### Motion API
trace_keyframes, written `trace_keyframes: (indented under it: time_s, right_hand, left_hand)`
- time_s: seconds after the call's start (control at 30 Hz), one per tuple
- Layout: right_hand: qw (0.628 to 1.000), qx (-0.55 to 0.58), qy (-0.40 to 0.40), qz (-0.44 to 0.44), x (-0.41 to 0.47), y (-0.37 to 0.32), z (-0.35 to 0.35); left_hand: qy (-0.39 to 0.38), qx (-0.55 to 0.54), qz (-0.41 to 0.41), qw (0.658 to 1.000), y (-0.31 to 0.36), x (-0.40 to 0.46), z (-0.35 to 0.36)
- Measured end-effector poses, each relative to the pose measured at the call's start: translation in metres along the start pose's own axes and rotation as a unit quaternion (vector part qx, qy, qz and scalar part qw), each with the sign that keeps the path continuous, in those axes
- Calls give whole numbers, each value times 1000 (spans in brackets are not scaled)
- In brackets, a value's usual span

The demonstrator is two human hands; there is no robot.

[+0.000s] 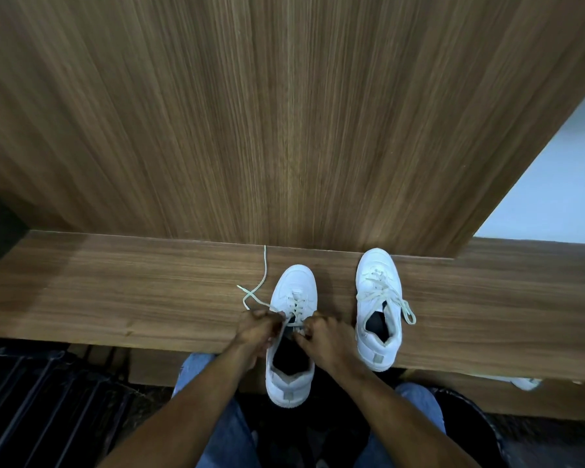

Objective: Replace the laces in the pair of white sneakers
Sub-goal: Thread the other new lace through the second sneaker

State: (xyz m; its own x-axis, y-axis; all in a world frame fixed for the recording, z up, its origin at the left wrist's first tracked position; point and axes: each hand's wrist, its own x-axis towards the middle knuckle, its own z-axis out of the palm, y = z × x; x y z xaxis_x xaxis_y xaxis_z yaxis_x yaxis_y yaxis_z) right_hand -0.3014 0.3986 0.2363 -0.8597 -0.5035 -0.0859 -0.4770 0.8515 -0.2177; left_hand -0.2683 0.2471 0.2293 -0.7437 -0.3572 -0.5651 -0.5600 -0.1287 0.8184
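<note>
Two white sneakers stand on a wooden shelf (149, 292), toes pointing away from me. The left sneaker (293, 332) overhangs the shelf's front edge with its heel. My left hand (255, 329) pinches a pale lace (255, 288) at the sneaker's upper eyelets; the lace's free end trails off to the left and back across the shelf. My right hand (321, 336) grips the right side of the same sneaker's lacing area, fingers curled. The right sneaker (379, 309) stands apart to the right, loosely laced, with its lace ends hanging over its sides.
A tall wooden panel (284, 113) rises directly behind the shelf. A pale wall (561, 184) shows at the right. Below the shelf are my knees in blue jeans (217, 427), a dark metal rack (41, 400) at the left and a white object (525, 383) at the right.
</note>
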Motion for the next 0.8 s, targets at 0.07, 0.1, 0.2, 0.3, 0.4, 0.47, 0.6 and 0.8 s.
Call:
trace_keyframes:
  time_s: [0.07,0.1,0.2,0.3,0.4,0.47,0.6,0.8]
  right_hand:
    - [1000,-4,-5,6,-1,1,-2]
    - [1000,-4,-8,8,-1,1,-2]
    - [1000,2,-16,12,-1,1,-4]
    - [1000,11,-26,15,0,0,-6]
    - [999,16,-37,18,0,-1,-7]
    - [999,18,-42,18,1,0,-7]
    - [998,32,-44,23,0,-2,-5]
    - [997,61,-39,43,1,-1,1]
  left_hand:
    - [4,-25,19,999,12,5,-1]
    - [10,-56,18,998,19,9,-4]
    - [62,-190,20,980,45,18,-23]
    - [95,-314,40,944,78,24,-51]
    - [117,-399,53,908,107,27,-81]
    - [136,-423,53,894,120,28,-94]
    - [154,-423,48,892,118,37,-97]
    - [187,-124,58,973,61,44,-60]
